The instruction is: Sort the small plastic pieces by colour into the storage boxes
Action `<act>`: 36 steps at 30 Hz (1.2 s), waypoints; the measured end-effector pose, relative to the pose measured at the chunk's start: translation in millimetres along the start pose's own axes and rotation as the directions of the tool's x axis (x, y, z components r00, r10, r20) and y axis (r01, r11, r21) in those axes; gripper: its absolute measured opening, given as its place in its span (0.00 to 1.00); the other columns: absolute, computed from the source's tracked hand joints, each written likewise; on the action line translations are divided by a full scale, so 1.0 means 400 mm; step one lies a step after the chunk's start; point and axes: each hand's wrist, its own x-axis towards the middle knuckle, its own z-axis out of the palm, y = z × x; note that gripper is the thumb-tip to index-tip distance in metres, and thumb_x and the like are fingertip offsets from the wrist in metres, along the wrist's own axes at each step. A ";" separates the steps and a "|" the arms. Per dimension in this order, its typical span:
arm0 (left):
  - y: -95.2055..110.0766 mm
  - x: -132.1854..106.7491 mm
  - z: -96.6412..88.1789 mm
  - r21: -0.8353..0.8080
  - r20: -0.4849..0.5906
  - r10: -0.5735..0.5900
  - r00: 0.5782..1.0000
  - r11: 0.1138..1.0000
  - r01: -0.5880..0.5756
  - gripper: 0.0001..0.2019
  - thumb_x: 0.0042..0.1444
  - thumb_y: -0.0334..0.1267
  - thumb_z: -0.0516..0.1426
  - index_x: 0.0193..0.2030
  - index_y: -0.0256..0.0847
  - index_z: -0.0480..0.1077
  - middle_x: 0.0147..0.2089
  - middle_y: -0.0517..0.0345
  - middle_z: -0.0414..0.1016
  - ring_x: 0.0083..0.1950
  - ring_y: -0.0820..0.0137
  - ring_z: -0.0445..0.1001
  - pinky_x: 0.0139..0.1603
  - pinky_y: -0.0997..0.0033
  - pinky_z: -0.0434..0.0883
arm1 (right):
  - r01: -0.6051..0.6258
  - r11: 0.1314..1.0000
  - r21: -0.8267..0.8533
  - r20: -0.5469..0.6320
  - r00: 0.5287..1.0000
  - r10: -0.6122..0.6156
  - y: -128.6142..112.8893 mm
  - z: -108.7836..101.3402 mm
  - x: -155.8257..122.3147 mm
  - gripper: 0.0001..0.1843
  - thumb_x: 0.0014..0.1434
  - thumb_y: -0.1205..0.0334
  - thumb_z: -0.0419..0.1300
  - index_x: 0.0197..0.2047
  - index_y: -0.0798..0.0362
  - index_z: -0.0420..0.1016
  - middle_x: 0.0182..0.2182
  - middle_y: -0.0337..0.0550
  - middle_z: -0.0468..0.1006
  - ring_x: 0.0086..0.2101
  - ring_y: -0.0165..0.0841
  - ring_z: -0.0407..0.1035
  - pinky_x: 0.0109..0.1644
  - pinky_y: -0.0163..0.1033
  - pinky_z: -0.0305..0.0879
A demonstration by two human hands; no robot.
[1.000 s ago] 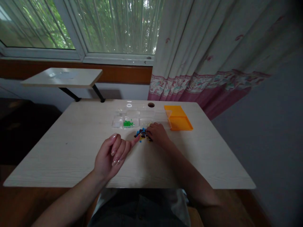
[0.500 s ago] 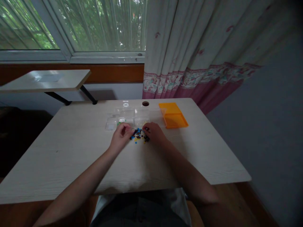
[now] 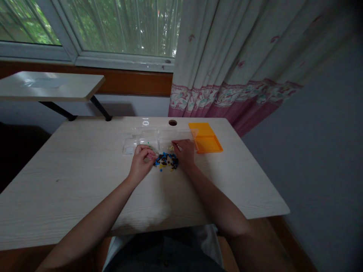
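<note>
A pile of small blue, black and yellow pieces (image 3: 165, 163), too small to name by kind, lies on the table between my hands. At its left edge is my left hand (image 3: 141, 161), fingers curled and thumb tip close to the fingertips; whatever they hold is too small to make out. My right hand (image 3: 185, 154) is up at the front of a clear plastic compartment box (image 3: 129, 146), its fingers pinched together over a compartment with pale yellowish pieces (image 3: 171, 148). Anything in that pinch does not show. A few green pieces (image 3: 148, 143) are in a left compartment, partly behind my left hand.
An orange two-part tray (image 3: 210, 144) stands right of the clear box, touching or close to its end. Behind the box is a round cable hole (image 3: 172, 122) in the pale wooden table (image 3: 85, 181). A raised shelf (image 3: 82, 85) on black legs is at the back left.
My right hand has moved from the pile's right side up to the clear box. My left hand stays by the pile, slightly turned. The whole view has shifted a little.
</note>
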 end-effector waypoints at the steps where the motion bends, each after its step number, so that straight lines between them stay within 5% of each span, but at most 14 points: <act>1: 0.000 0.001 0.000 0.006 0.005 0.004 1.000 1.000 -0.004 0.04 0.52 0.36 0.63 0.33 0.40 0.72 0.45 0.53 0.63 0.43 0.70 0.69 0.39 0.71 0.74 | -0.007 1.000 -0.020 0.005 1.000 0.007 0.002 0.003 0.000 0.12 0.67 0.60 0.55 0.45 0.51 0.80 0.41 0.45 0.81 0.44 0.36 0.68 0.54 0.43 0.55; 8: -0.010 0.003 -0.009 0.093 0.059 0.088 0.994 0.991 -0.094 0.04 0.54 0.32 0.60 0.37 0.41 0.73 0.48 0.51 0.65 0.54 0.64 0.66 0.55 0.59 0.71 | 0.022 0.996 -0.091 0.043 0.999 -0.018 0.010 0.008 -0.004 0.14 0.68 0.59 0.54 0.50 0.50 0.79 0.41 0.45 0.81 0.46 0.37 0.67 0.54 0.43 0.54; 15: -0.008 0.005 -0.012 0.003 0.001 0.024 1.000 1.000 -0.024 0.04 0.54 0.31 0.57 0.36 0.40 0.72 0.46 0.51 0.63 0.49 0.65 0.68 0.47 0.62 0.75 | 0.052 0.997 -0.064 0.036 0.998 -0.050 0.011 -0.011 -0.014 0.14 0.69 0.60 0.53 0.49 0.51 0.79 0.42 0.46 0.80 0.45 0.36 0.67 0.54 0.41 0.55; 18: -0.008 0.004 -0.011 -0.001 0.002 0.031 1.000 1.000 -0.031 0.04 0.53 0.30 0.57 0.36 0.40 0.72 0.46 0.51 0.63 0.48 0.65 0.68 0.46 0.62 0.75 | 0.175 0.984 -0.040 0.187 0.968 -0.164 0.023 -0.042 -0.015 0.13 0.67 0.61 0.55 0.47 0.51 0.80 0.41 0.45 0.79 0.44 0.36 0.66 0.52 0.40 0.56; 22: -0.009 0.002 -0.010 0.029 0.022 0.035 0.999 0.999 -0.036 0.04 0.54 0.30 0.56 0.35 0.41 0.72 0.46 0.51 0.63 0.48 0.66 0.68 0.46 0.64 0.75 | 0.342 0.939 -0.027 0.409 0.861 -0.302 0.032 -0.092 -0.013 0.08 0.63 0.65 0.60 0.41 0.50 0.82 0.39 0.43 0.79 0.44 0.36 0.65 0.51 0.39 0.56; 36: -0.004 0.002 -0.013 0.120 0.083 0.038 0.996 0.992 -0.048 0.08 0.62 0.38 0.53 0.39 0.41 0.74 0.35 0.55 0.68 0.36 0.68 0.67 0.36 0.68 0.67 | 0.379 0.911 -0.161 0.501 0.827 -0.255 0.010 -0.103 -0.014 0.07 0.63 0.61 0.62 0.41 0.47 0.82 0.38 0.44 0.77 0.46 0.38 0.63 0.49 0.41 0.55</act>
